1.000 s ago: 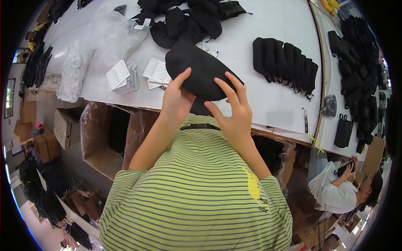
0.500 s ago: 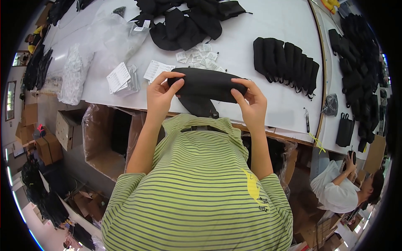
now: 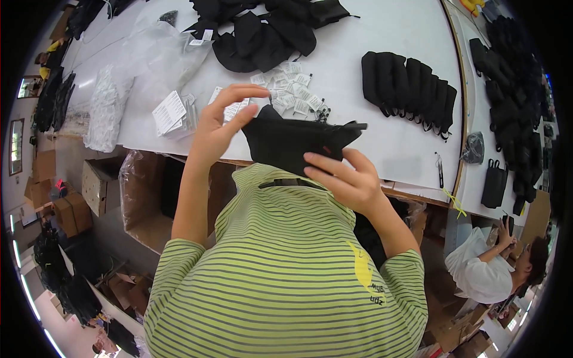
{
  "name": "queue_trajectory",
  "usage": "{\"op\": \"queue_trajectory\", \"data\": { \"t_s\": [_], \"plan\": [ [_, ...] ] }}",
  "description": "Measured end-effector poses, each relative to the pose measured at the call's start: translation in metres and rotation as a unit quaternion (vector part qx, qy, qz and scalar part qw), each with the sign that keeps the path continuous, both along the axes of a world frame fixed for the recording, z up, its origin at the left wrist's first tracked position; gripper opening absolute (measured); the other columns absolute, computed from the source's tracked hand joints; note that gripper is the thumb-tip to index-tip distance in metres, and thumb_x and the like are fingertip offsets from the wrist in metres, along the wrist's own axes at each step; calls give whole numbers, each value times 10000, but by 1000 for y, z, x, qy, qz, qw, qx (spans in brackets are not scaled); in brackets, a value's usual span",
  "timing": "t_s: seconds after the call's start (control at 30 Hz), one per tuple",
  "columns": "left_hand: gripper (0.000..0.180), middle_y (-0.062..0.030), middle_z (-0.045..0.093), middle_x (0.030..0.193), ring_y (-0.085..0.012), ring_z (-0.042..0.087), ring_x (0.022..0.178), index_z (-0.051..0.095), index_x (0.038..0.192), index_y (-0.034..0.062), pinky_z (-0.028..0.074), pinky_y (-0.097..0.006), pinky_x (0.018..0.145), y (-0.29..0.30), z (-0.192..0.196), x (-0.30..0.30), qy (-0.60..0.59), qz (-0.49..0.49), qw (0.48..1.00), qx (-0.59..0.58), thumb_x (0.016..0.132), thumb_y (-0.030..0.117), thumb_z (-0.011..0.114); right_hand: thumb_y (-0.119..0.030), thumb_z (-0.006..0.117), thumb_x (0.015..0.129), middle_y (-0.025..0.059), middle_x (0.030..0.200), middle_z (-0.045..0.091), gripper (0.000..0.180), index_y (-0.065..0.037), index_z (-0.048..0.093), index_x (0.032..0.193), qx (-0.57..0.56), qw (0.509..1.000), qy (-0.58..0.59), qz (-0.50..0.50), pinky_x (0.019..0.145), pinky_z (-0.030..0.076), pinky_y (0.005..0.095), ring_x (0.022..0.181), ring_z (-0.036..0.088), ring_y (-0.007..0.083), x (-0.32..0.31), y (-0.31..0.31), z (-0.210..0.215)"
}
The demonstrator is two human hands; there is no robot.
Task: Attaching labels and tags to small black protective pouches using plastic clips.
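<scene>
A black fabric pouch (image 3: 289,143) is held tilted at the table's near edge, a small reddish mark on its face. My right hand (image 3: 352,182) grips its lower right part, fingers laid over the front and the thumb hidden. At its upper left corner my left hand (image 3: 224,122) is open, thumb and fingers spread apart; whether the thumb touches the fabric I cannot tell. Just beyond the pouch lie loose white labels (image 3: 290,89) and some small black bits (image 3: 322,111).
Black fabric pieces (image 3: 262,42) are heaped at the back. A row of black pouches (image 3: 409,89) lies to the right, with a small cutter (image 3: 440,170) nearer. Left are a label stack (image 3: 170,113) and clear plastic bags (image 3: 161,53). Another person (image 3: 486,268) works at right.
The pouch has turned and come nearer to me, no longer stretched between both hands. My left hand has let go and spread; my right hand has shifted down and inward.
</scene>
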State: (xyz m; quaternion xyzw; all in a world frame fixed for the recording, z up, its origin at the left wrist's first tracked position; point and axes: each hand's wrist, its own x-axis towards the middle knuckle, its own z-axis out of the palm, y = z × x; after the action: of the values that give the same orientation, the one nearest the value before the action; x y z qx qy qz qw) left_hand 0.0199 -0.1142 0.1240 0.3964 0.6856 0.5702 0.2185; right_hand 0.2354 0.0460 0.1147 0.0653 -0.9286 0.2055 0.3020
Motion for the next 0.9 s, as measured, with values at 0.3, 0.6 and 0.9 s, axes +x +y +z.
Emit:
{"op": "queue_trajectory", "data": {
  "t_s": [0.3,0.6,0.9],
  "plan": [
    [204,-57,616,1008,-216,523,1005,658,906,57,387,-338,907,26,53,27,156,-149,975,42,722,121,717,-81,678,654,-4,1086,634,232,-80,651,885,51,994,9,92,659,522,284,792,576,198,-7,-6,19],
    [138,-31,619,926,-220,495,951,625,770,54,382,-338,856,28,41,42,212,-144,966,18,710,125,727,-85,652,681,2,1064,622,193,-82,640,874,58,993,2,106,692,518,282,851,595,186,-7,-11,15],
    [127,-37,605,823,-193,539,809,590,776,7,386,-300,811,28,30,37,-25,-45,998,38,854,107,601,-112,629,682,4,1111,615,226,-92,635,906,43,991,-32,121,723,514,298,868,590,204,-2,-15,9]
  ]
}}
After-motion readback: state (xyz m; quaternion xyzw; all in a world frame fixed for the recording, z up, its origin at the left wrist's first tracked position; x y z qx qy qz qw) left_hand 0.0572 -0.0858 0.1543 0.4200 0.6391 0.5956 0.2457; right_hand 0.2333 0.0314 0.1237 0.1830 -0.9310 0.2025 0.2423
